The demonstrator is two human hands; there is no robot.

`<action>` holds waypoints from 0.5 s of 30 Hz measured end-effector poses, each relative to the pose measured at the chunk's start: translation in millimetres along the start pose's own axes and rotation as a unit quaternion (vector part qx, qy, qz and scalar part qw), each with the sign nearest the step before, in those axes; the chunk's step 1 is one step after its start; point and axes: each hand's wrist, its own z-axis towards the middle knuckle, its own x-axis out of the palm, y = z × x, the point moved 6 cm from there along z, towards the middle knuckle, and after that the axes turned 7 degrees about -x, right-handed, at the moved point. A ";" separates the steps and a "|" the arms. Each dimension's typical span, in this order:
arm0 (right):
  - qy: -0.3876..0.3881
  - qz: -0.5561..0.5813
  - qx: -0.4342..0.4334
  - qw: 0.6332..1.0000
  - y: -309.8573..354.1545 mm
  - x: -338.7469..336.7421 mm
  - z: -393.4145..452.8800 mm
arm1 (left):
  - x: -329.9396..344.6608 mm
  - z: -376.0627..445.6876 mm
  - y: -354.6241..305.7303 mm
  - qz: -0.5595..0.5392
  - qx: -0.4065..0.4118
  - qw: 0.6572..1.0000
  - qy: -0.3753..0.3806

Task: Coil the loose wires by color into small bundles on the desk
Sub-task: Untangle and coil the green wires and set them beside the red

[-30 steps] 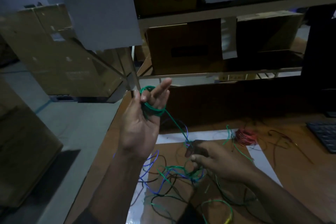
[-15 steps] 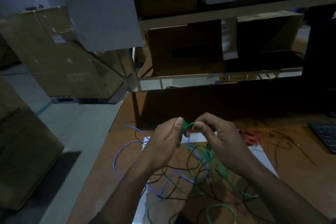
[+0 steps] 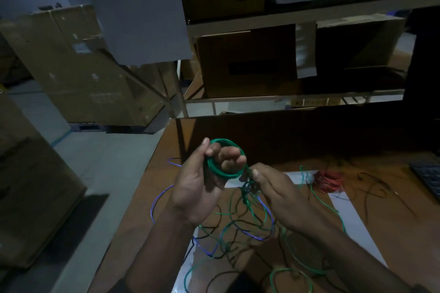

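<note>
At frame centre the left hand (image 3: 200, 188) clasped a part-wound green coil (image 3: 221, 162) while the right hand (image 3: 276, 190) pinched its trailing strand; a red bundle (image 3: 329, 182) lay finished at right on the table (image 3: 392, 216), and blue, black and green wires (image 3: 238, 233) remained tangled below.

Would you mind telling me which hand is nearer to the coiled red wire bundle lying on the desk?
Right. The right hand is just left of the coiled red wire bundle, apart from it; the left hand is farther left, holding the green wire coil.
</note>
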 end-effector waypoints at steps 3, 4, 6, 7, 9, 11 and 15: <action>-0.029 0.031 0.034 0.999 -9.4 -1.2 -7.4 | -3.4 2.2 -7.0 0.016 0.033 0.999 -0.029; -0.041 0.025 0.041 0.998 -11.5 -3.1 -9.0 | -5.6 2.6 -8.9 0.015 0.044 0.998 -0.038; -0.072 0.013 0.045 0.996 -13.0 -8.4 -10.7 | -7.9 3.7 -11.6 0.009 0.059 0.997 -0.046; -0.091 0.013 0.047 0.995 -13.4 -11.5 -11.6 | -8.9 4.6 -12.4 0.005 0.065 0.997 -0.050; -0.125 0.020 0.060 0.990 -17.4 -16.7 -12.9 | -10.9 6.0 -14.8 -0.005 0.077 0.995 -0.055; -0.152 0.018 0.068 0.986 -21.9 -21.3 -14.2 | -10.7 6.5 -17.6 0.001 0.088 0.994 -0.059; -0.199 -0.020 0.091 0.976 -28.1 -32.4 -17.6 | -10.9 3.9 -21.4 -0.012 0.099 0.993 -0.067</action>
